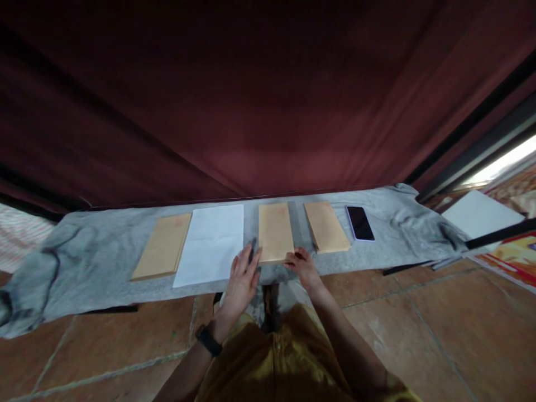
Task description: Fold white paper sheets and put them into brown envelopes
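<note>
A brown paper envelope (276, 230) with a faint red print near its far edge lies in front of me on the grey cloth, perhaps the top of a thin stack. My left hand (243, 276) rests at its near left corner, fingers stretched out, the fingertips at the edge. At the near right corner, the bent fingers of my right hand (302, 266) pinch the envelope's edge. More brown envelopes (326, 226) lie to the right in a slightly fanned pile. White paper (211, 243) with fold creases lies flat to the left, beside another pile of brown envelopes (162, 245).
Grey cloth (92, 259) covers the long narrow table. A phone (360, 223) with a dark screen lies right of the envelopes. Behind the table hangs a dark red curtain (259, 128). A white board (481, 215) stands at the far right, above a tiled floor (402, 329).
</note>
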Demonstrator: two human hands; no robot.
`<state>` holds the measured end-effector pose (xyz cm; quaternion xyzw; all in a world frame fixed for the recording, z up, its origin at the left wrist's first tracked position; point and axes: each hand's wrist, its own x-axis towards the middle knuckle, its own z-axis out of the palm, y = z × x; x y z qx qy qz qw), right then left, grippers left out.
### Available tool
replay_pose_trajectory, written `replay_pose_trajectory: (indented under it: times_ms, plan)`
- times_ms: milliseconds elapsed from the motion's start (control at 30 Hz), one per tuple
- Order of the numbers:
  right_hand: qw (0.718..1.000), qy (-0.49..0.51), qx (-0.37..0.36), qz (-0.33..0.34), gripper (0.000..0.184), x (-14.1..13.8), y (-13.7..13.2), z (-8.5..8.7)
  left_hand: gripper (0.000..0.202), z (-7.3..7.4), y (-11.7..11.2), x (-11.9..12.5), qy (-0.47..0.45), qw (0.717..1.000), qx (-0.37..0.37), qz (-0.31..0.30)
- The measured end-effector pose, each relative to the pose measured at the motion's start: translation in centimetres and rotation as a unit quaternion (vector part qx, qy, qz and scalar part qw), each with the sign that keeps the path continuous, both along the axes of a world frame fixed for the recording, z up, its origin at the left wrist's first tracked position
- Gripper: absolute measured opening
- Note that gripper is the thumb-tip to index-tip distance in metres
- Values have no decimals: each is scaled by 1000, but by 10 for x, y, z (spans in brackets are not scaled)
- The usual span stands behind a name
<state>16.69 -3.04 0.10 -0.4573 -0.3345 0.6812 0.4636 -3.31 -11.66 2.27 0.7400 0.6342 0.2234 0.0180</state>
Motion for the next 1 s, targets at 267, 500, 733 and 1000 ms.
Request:
replay_pose_trajectory:
  times_ms: [267, 500, 733, 1000]
  plan:
    - [996, -86, 13, -1, 39, -5, 2, -15, 52, -28, 13, 8, -56, 997, -16, -43]
    - [974, -215, 68, 14, 24, 6, 13, -21, 32, -32, 26, 13, -44, 998, -12, -34]
    - [817, -459, 346, 41, 24, 27, -7, -20, 26, -39, 24, 16, -106, 994, 16, -18]
    - [767, -470, 421, 113, 34, 36, -13, -27, 25, -41, 21, 18, -93, 995, 17, -14]
